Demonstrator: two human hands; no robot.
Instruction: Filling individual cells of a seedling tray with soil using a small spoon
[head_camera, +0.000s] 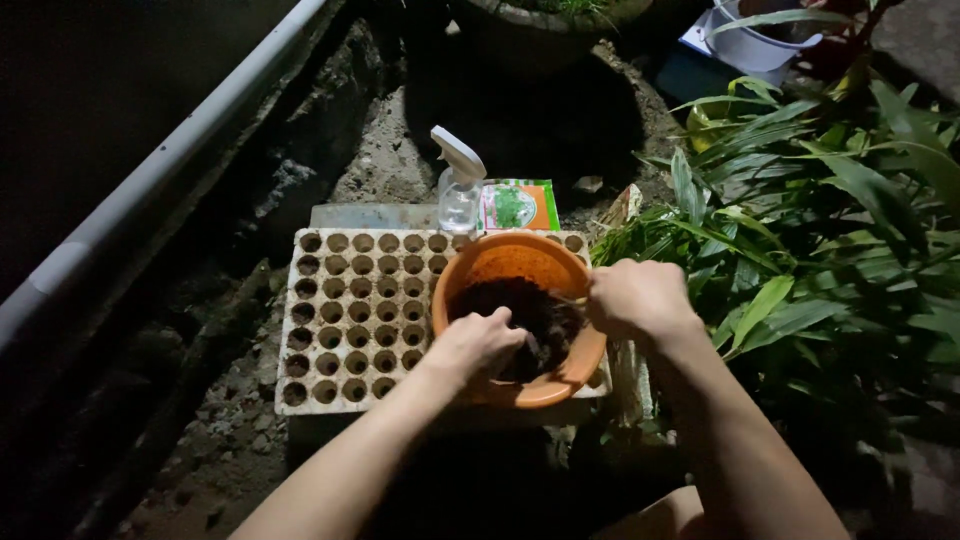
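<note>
An orange bowl holding dark soil sits on the right part of a white seed tray whose many round cells are filled with soil. My left hand reaches into the bowl, fingers closed in the soil. My right hand is at the bowl's right rim, fingers closed around something thin that I cannot make out. Both forearms come up from the bottom of the frame.
A clear spray bottle with a white trigger and a green-and-orange seed packet lie behind the tray. Leafy green plants crowd the right. A white pipe runs along the left. A large pot stands at the back.
</note>
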